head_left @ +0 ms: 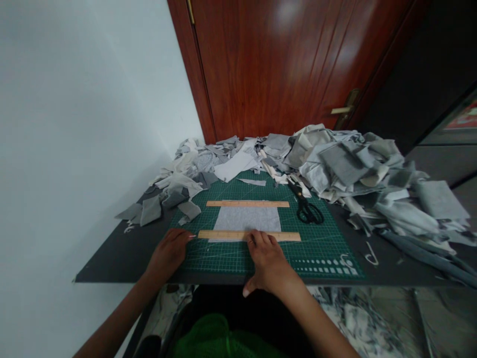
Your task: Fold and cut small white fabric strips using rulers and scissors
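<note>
A light grey piece of fabric (249, 219) lies flat on the green cutting mat (316, 248). One wooden ruler (212, 204) rests across its far edge, and a second wooden ruler (219, 234) lies across its near edge. My right hand (269, 261) has its fingertips on the near ruler, fingers extended and thumb apart. Just off that ruler's left end is my left hand (169, 251), closed, with a small pale tip showing at its fingers. What it pinches is too small to name. Black-handled scissors (309, 211) lie right of the fabric.
Scraps (179, 181) of grey and white cloth spread along the left and back of the dark table (112, 261). A taller cloth heap (346, 159) stands at the right. Beyond are a white wall (85, 124) and a brown wooden door (268, 69).
</note>
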Demonstrator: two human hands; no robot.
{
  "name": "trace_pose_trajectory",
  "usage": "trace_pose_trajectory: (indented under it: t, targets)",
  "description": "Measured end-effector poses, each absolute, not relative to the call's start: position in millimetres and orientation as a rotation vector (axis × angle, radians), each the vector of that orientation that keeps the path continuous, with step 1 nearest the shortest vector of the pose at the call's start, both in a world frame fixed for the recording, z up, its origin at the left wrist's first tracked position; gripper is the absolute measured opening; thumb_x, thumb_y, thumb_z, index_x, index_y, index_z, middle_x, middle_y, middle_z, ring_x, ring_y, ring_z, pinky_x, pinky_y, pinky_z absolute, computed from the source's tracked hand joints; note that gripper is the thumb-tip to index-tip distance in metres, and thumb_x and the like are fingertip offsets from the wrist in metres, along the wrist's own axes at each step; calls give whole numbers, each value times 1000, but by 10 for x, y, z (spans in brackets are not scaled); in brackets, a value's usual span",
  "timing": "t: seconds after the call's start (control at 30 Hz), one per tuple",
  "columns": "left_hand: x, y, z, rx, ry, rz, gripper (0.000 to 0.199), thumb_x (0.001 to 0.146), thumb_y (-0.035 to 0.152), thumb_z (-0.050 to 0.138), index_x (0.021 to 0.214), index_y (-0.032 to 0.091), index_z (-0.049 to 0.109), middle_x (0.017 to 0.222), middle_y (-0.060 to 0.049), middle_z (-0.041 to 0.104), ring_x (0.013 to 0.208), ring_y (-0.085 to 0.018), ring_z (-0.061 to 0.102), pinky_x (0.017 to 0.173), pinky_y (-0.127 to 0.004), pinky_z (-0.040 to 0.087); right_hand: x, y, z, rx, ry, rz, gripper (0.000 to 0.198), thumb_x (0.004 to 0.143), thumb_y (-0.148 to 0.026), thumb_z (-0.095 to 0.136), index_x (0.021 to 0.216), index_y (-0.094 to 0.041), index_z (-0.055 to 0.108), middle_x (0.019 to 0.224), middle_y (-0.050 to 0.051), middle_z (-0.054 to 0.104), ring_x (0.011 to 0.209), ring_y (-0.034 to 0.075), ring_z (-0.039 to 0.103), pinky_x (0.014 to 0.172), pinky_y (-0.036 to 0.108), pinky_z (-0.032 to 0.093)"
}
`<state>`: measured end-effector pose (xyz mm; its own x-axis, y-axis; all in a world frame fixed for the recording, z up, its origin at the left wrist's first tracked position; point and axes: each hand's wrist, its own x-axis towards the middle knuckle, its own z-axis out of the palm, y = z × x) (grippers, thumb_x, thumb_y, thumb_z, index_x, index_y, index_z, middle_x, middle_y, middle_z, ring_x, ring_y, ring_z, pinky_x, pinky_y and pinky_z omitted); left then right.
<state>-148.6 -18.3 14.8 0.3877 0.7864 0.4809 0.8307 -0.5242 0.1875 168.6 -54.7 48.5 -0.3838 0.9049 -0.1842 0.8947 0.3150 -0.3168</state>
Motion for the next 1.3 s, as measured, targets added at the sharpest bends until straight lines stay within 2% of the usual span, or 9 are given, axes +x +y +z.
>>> trace_pose_trajectory:
  t: [0.23, 0.4, 0.63, 0.73, 0.83, 0.9, 1.0, 1.13, 1.3]
  targets:
    - [-637, -190, 57, -2612, -1511, -1251, 24, 100, 25, 48, 99, 22, 72, 114, -7, 71, 109, -23, 66, 101, -40, 52, 1700, -544, 454, -1689, -2506, 544, 137, 38, -57, 99, 153, -11, 40, 153, 24, 43, 141, 42, 38, 121, 54, 24]
    - [113, -131, 0, -2585, -1855, -2035, 22, 95, 39, 58, 93, 20, 69, 107, -8, 74, 105, -23, 69, 96, -37, 53, 1734, -543, 468, -1657, -2513, 521, 130, 43, -60, 96, 152, -12, 42, 148, 21, 48, 137, 40, 43, 120, 50, 27]
    - [251, 77, -14, -2743, -1956, -1963, 24, 92, 40, 59, 86, 18, 69, 80, -3, 71, 78, -20, 68, 74, -31, 54, 1821, -553, 450, -1542, -2448, 576, 138, 48, -66, 93, 159, -11, 32, 153, 21, 44, 143, 39, 37, 124, 51, 22]
    - [234, 104, -11, -2760, -1989, -1884, 24, 91, 40, 59, 82, 19, 68, 76, -2, 69, 74, -19, 65, 70, -30, 51, 1886, -515, 466, -1463, -2359, 670, 118, 60, -60, 91, 156, -14, 40, 150, 17, 49, 140, 36, 42, 121, 48, 29]
    - [243, 94, -20, -2774, -1995, -1815, 23, 91, 37, 58, 85, 20, 70, 80, -2, 72, 78, -20, 66, 73, -30, 50, 1947, -416, 425, -1408, -2133, 779, 69, 84, -47, 78, 142, -17, 56, 134, 13, 65, 127, 29, 57, 111, 42, 43]
    - [248, 78, -31, -2803, -1986, -1770, 20, 90, 34, 56, 87, 20, 71, 84, -2, 74, 81, -21, 68, 76, -31, 50, 1970, -331, 348, -1398, -1929, 785, 51, 95, -37, 66, 141, -18, 57, 123, 13, 71, 115, 26, 65, 103, 40, 49]
    - [244, 61, -47, -2851, -1974, -1710, 20, 90, 31, 56, 88, 21, 72, 86, -1, 75, 82, -21, 68, 77, -31, 50, 1959, -218, 203, -1290, -1781, 738, 45, 98, -25, 60, 142, -19, 56, 121, 12, 72, 108, 25, 68, 99, 39, 52]
    - [232, 72, -71, -2889, -1959, -1675, 20, 91, 33, 57, 89, 21, 72, 86, -2, 75, 82, -21, 69, 78, -32, 52, 1887, -143, 82, -1138, -1743, 774, 18, 96, -17, 59, 105, -22, 75, 100, 5, 77, 95, 21, 70, 89, 33, 52]
    - [196, 105, -154, -2978, -1905, -1707, 18, 89, 31, 60, 100, 21, 70, 97, -3, 76, 91, -21, 72, 84, -34, 56, 1971, -83, 72, -1185, -1636, 794, 13, 95, -21, 58, 88, -21, 68, 82, 1, 70, 78, 18, 64, 74, 28, 48]
